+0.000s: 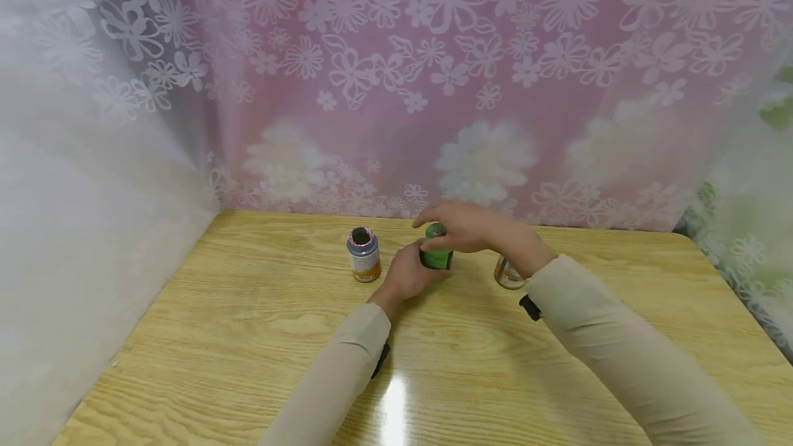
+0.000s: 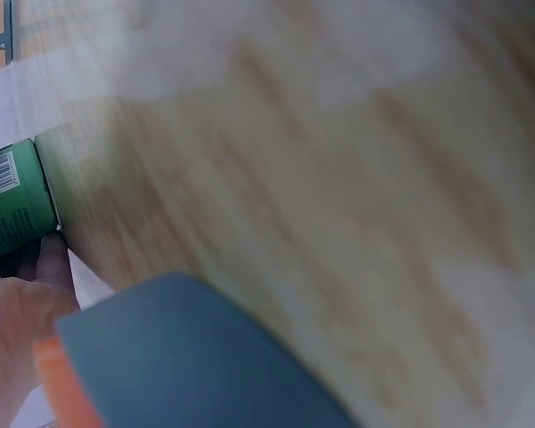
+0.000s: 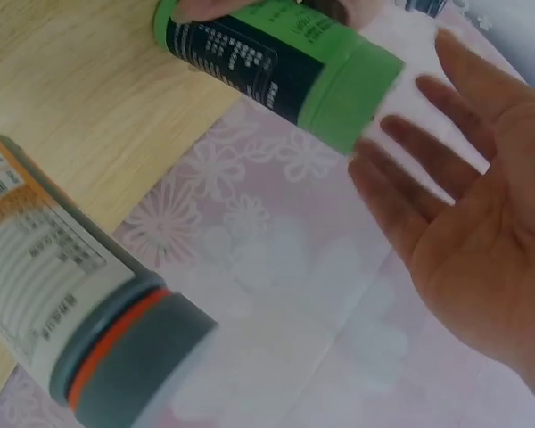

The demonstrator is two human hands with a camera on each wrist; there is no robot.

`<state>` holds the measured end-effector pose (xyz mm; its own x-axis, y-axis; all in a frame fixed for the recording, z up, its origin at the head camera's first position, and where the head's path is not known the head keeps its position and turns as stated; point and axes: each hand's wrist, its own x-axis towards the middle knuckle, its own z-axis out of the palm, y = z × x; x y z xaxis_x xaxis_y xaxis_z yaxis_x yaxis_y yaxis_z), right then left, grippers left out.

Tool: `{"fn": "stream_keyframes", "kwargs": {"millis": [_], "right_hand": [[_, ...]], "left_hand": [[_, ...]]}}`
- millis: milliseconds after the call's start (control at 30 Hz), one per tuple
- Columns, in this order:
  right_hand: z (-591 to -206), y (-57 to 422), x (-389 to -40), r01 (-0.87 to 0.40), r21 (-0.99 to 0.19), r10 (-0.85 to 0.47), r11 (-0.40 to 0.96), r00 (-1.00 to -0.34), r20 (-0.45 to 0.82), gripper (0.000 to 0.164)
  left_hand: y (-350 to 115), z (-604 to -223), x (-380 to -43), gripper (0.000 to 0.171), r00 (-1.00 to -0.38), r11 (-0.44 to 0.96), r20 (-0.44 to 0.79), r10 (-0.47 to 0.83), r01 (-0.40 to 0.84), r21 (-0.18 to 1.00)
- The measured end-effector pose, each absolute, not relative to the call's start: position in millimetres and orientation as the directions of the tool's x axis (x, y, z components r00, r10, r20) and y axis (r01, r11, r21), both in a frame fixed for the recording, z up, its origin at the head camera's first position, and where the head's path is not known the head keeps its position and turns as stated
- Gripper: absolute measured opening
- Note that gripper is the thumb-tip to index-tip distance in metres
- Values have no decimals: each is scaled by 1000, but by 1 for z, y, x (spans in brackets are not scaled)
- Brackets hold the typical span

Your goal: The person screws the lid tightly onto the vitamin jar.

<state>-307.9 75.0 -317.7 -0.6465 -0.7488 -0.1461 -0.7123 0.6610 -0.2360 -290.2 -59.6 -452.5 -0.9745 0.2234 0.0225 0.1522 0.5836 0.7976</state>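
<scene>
A green bottle with a dark label stands near the back of the table, and my left hand grips its lower part from the left. In the left wrist view, that hand's fingers and thumb curl round the green bottle. My right hand hovers at the bottle's top. In the right wrist view, the right hand has its fingers spread and loosely bent, fingertips right at the green lid. Nothing is held in it.
A white-and-orange bottle with a grey-blue neck stands left of my left hand. Another, its cap grey, stands to the right, partly hidden by my right arm. A floral curtain hangs behind the wooden table.
</scene>
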Motion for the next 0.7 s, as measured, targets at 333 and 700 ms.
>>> {"fn": "stream_keyframes", "kwargs": {"millis": [333, 700], "right_hand": [[-316, 80, -313, -762, -284, -813, 582, -550, -190, 34], [-316, 76, -308, -738, -207, -766, 643, -618, -177, 36]], "left_hand": [[-56, -455, -291, 51, -977, 615, 27, 210, 154, 773], [-58, -453, -292, 52, -977, 622, 31, 209, 157, 767]]}}
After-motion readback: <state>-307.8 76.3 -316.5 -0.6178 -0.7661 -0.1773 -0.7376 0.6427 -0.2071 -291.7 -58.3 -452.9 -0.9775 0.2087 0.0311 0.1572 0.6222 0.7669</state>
